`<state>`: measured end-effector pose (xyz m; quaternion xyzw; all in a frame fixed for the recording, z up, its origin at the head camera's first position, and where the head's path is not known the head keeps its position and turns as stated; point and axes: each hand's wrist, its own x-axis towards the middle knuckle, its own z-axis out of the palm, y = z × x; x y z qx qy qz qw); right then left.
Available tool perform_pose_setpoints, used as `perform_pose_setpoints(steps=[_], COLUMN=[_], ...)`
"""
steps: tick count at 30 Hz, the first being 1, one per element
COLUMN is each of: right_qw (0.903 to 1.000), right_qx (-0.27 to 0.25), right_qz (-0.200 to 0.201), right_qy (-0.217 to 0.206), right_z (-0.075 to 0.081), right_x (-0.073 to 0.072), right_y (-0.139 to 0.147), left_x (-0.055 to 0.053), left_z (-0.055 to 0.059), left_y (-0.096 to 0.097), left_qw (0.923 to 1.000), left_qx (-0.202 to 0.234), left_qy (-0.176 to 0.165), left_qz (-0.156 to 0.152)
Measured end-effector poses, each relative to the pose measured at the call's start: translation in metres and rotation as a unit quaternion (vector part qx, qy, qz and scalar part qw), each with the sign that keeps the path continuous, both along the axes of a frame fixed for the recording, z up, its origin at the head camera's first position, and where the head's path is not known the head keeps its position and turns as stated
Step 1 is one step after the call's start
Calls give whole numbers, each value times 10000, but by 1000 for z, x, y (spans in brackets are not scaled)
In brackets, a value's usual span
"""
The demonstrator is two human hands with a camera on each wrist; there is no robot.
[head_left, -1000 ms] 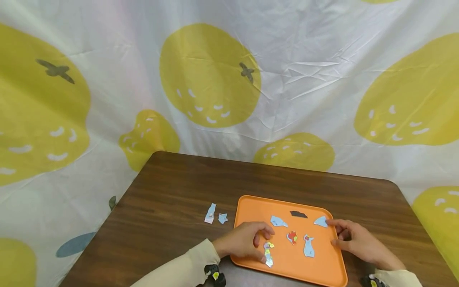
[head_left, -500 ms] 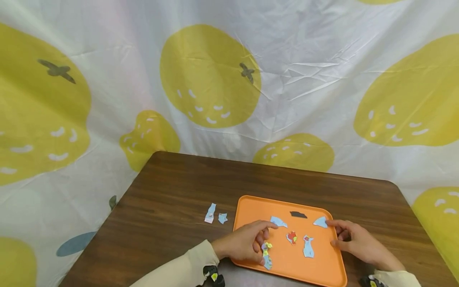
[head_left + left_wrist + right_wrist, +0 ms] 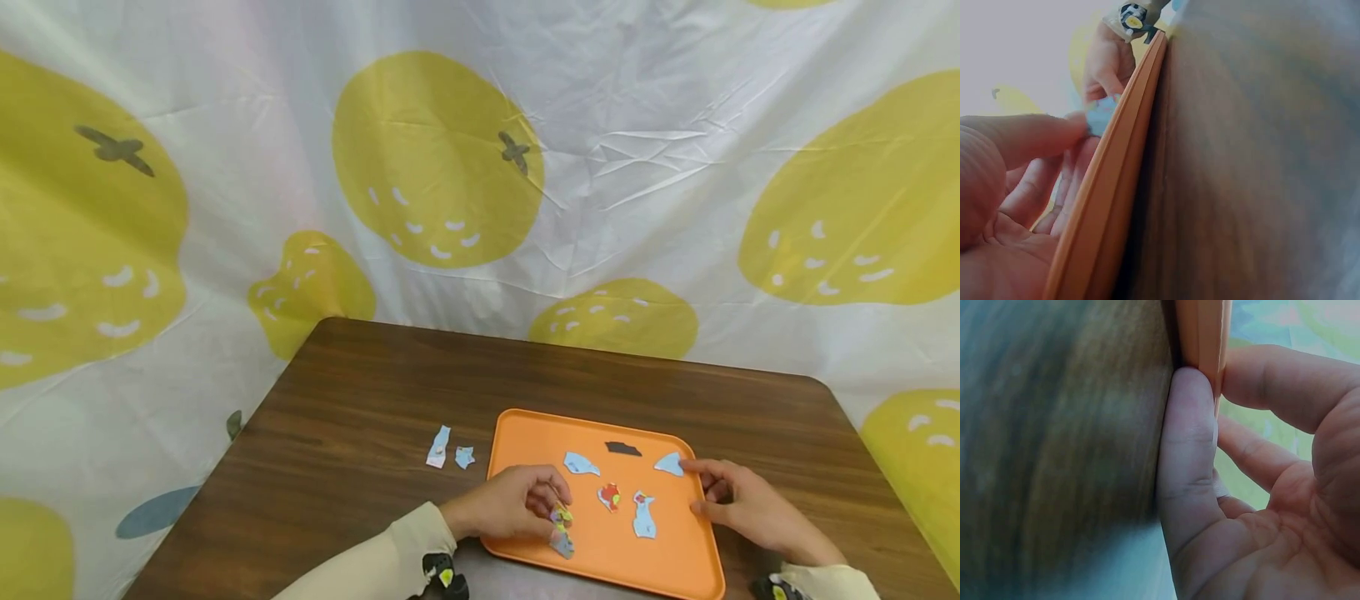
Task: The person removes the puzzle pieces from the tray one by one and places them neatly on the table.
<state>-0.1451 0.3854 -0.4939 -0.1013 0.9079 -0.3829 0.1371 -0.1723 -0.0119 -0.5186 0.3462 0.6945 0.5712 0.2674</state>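
Between the thumb and fingers of my left hand (image 3: 513, 504) is a jagged flat scrap (image 3: 562, 547), light blue with yellow and purple, near the front left of an orange tray (image 3: 600, 546). Its light blue end (image 3: 1101, 119) shows past the thumb in the left wrist view. My right hand (image 3: 757, 504) grips the tray's right edge, with digits on both sides of the rim (image 3: 1209, 337) in the right wrist view. Close to its fingertip lies a light blue scrap (image 3: 668, 465). A red scrap (image 3: 610, 497) and a long light blue scrap (image 3: 644, 518) lie mid-tray.
Toward the tray's back lie a dark scrap (image 3: 623, 449) and another light blue one (image 3: 581, 464). Two more scraps, one long (image 3: 438, 447) and one small (image 3: 465, 457), rest on the brown wooden table (image 3: 360, 400) left of the tray. A lemon-print curtain (image 3: 600, 192) hangs behind.
My left fingers reached forward, then drew back and curled in by the yellow and purple scrap, which has tilted and shifted slightly. My right hand stays at the tray's edge.
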Motion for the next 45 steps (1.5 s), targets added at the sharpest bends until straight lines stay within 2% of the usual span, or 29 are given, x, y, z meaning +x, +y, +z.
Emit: perform_pose_setpoints(steps=[8,13,20,23,28,34,42,45], right_qw=[10000,10000,10000,10000,9999,9999,9997,9997], right_qx=[-1,13,72,68,98,59,191,214], right_qz=[5,-19,-25,-18,-82,-92,-131,-129], right_qy=[-14,-19,4,4,-8,6,-34,-26], right_z=[1,2,3,3,4,3,4,4], right_x=[1,1,1,1,1,1,1,1], right_y=[-3,-4,-3,-3,-6,-7,-5,-6], left_x=[-3,-3,-6,-9,-13,-17,-23,-25], left_z=[6,14,27,30,34,36,35,33], left_y=[-5,-16,-33,-40,-54,-77,-104,-114], left_qw=[9980,9964,9872,9851,9824,9825,9821,9788], left_qx=[329,362,681,762,860,843,539,491], left_qy=[-505,-656,-1269,-1248,-1257,-1058,-715,-801], left_qz=[186,401,690,909,1080,1282,1659,1820])
